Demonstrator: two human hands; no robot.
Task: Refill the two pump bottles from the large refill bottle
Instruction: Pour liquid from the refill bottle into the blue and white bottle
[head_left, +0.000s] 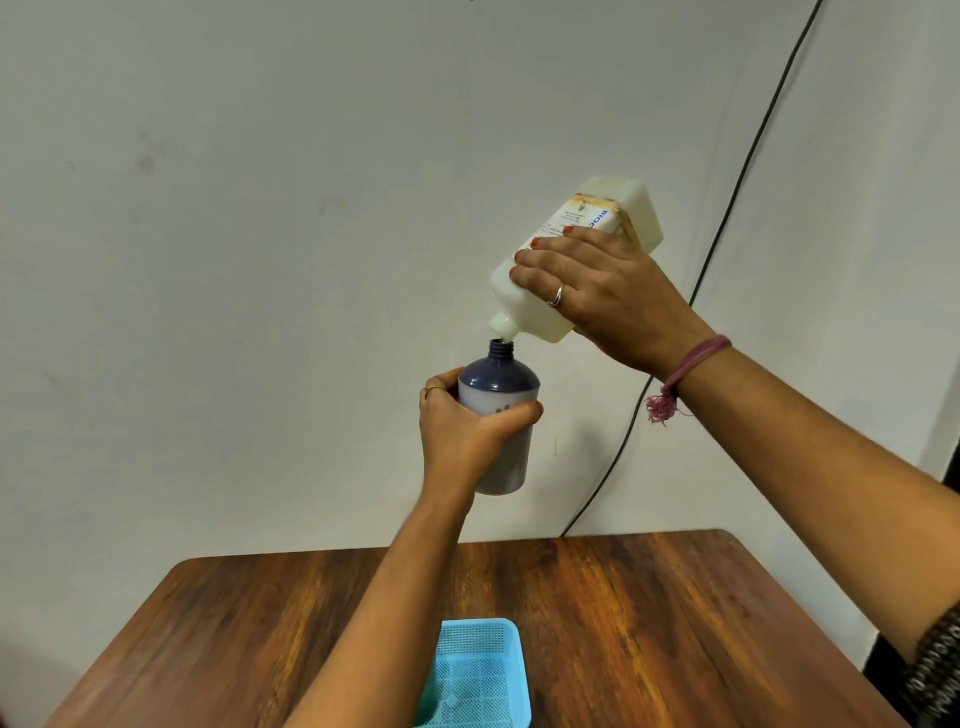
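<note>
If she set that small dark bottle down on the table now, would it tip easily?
Probably not. The dark bottle has a straight, wide body and looks mostly full of pale liquid, so likely bottom-heavy. Its open neck could spill if knocked. The left hand wraps it firmly, suggesting smooth plastic.

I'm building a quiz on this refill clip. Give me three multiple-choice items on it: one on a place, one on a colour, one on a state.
1. Where is the blue basket?
A. On the wooden table
B. In the left hand
C. Hanging on the wall

2. What colour is the shoulder of the pump bottle?
A. Red
B. Dark blue
C. Yellow

3. How is the refill bottle held?
A. Upright, capped
B. Lying on the table
C. Tipped, spout down at the pump bottle's open neck

Answers:
1 A, it sits on the table's near edge.
2 B, the top is dark blue above the left hand.
3 C, the right hand tilts it spout down.
</note>
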